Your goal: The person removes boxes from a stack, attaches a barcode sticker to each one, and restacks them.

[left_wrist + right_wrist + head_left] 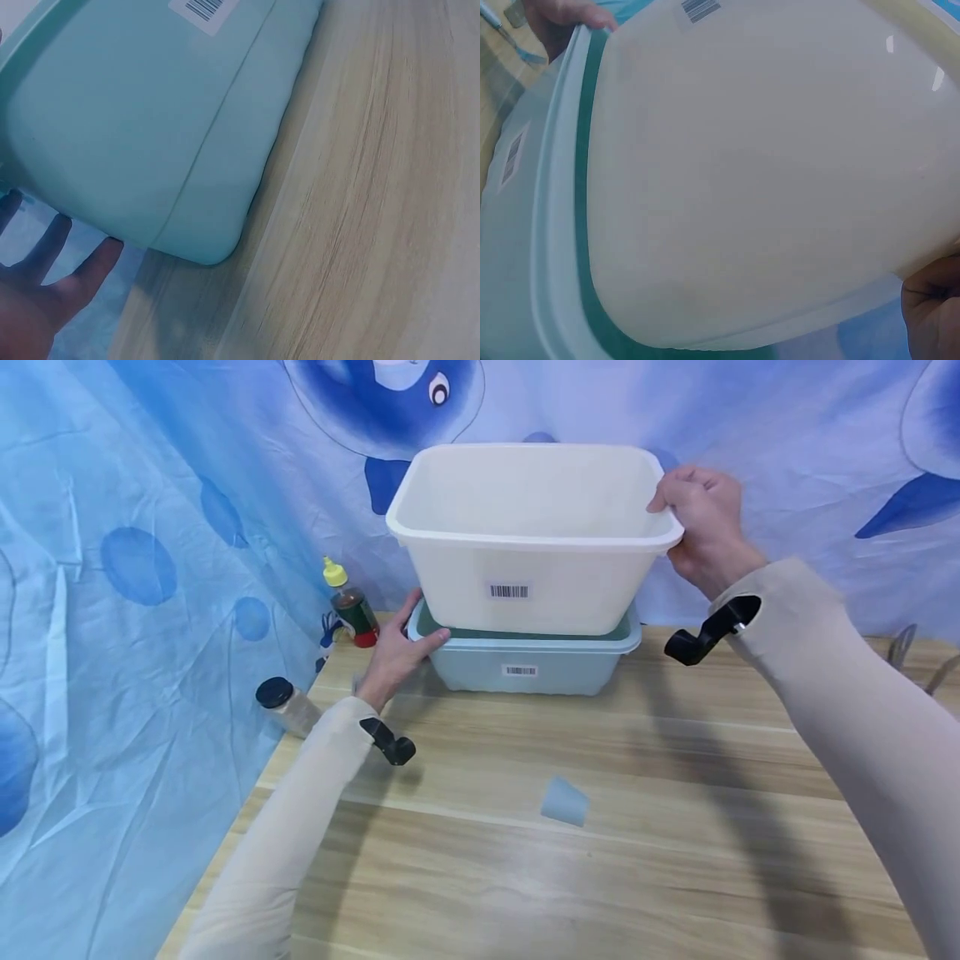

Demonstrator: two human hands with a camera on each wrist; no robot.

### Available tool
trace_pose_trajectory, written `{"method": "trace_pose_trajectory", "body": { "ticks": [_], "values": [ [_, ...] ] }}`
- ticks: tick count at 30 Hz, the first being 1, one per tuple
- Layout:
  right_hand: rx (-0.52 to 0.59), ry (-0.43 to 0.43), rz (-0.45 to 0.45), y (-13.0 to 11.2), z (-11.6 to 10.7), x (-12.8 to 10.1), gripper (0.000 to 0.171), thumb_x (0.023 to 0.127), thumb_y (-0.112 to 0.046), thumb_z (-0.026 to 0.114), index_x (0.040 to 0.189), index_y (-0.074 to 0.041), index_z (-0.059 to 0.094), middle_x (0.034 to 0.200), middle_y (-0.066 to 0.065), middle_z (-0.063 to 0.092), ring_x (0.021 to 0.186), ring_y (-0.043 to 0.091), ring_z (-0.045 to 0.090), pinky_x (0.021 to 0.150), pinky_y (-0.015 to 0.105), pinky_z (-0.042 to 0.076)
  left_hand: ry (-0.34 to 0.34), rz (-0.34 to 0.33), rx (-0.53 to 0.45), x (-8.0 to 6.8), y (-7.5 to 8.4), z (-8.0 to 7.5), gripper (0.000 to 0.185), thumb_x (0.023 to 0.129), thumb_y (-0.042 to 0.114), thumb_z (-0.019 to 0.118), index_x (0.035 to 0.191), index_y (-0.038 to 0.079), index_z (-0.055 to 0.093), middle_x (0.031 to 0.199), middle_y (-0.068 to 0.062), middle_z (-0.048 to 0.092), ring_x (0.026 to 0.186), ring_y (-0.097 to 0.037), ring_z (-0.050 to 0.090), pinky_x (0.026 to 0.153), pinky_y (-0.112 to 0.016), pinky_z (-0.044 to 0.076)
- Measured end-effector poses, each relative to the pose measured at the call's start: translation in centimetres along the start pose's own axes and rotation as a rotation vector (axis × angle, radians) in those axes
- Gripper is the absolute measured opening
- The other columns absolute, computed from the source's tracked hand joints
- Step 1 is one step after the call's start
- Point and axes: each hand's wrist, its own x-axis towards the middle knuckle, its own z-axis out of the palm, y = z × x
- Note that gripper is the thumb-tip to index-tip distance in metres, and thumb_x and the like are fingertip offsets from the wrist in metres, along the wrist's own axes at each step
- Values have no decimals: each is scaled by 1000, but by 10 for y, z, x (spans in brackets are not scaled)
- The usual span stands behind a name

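Note:
A white plastic bin [480,577] with a barcode label is held, seemingly with nothing inside, above a light blue-green bin [480,664], its base level with the lower bin's opening. My right hand [705,522] grips the white bin's right rim, thumb at the inner edge. At the lower bin's left end, my left hand [397,652] holds the rim corner with the thumb over the edge. Spread fingers [97,266] of that hand touch the bin's end wall in the left wrist view. The white bin hides most of the lower bin's inside.
A yellow-capped bottle [352,606] and a black-lidded jar [288,703] stand at the wooden table's [480,877] left edge. A small pale-blue piece [566,802] lies in front of the bins. Blue patterned cloth [810,460] hangs behind and on the left.

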Motion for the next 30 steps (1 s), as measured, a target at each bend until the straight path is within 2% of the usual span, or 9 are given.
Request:
{"method": "trace_pose_trajectory", "body": {
  "ticks": [4, 11, 14, 18, 25, 30],
  "values": [
    [2, -2, -4, 9, -2, 4, 21, 78, 16, 50, 64, 2, 57, 92, 7, 54, 99, 21, 58, 46, 22, 47, 4, 7, -8, 2, 1, 2, 99, 74, 63, 72, 152, 42, 16, 161, 6, 22, 147, -25, 23, 116, -55, 27],
    [41, -23, -10, 29, -4, 11, 22, 74, 19, 48, 64, 3, 60, 72, 8, 55, 65, 17, 56, 42, 21, 45, 4, 9, -21, 0, 0, 2, 97, 72, 67, 70, 150, 48, 15, 161, 8, 21, 146, -25, 25, 114, -56, 31],
    [42, -28, -1, 40, -6, 11, 23, 73, 20, 49, 64, 3, 62, 70, 8, 56, 59, 16, 54, 42, 20, 45, 2, 8, -31, -2, -1, 1, 96, 73, 67, 70, 149, 49, 14, 161, 8, 20, 147, -25, 23, 115, -57, 29],
    [-12, -49, 26, 52, -9, 8, 22, 75, 18, 51, 66, 2, 63, 78, 7, 57, 62, 15, 55, 45, 20, 48, 4, 5, -40, -3, 0, 0, 95, 75, 63, 71, 151, 45, 17, 161, 3, 23, 146, -26, 27, 115, -56, 29],
    [-118, -87, 73, 67, -17, 7, 22, 79, 15, 53, 70, -1, 64, 81, 7, 56, 55, 13, 53, 45, 19, 46, 11, 32, -48, -4, 0, 1, 83, 78, 55, 74, 147, 30, 36, 150, -4, 41, 135, -25, 40, 113, -52, 34],
    [-202, -106, 142, 69, -20, 6, 20, 81, 12, 56, 73, -4, 64, 84, 6, 55, 58, 13, 51, 47, 20, 45, 18, 26, -48, -5, -1, 1, 82, 77, 56, 73, 146, 31, 37, 150, -3, 42, 136, -25, 40, 114, -53, 33]
  ]
}}
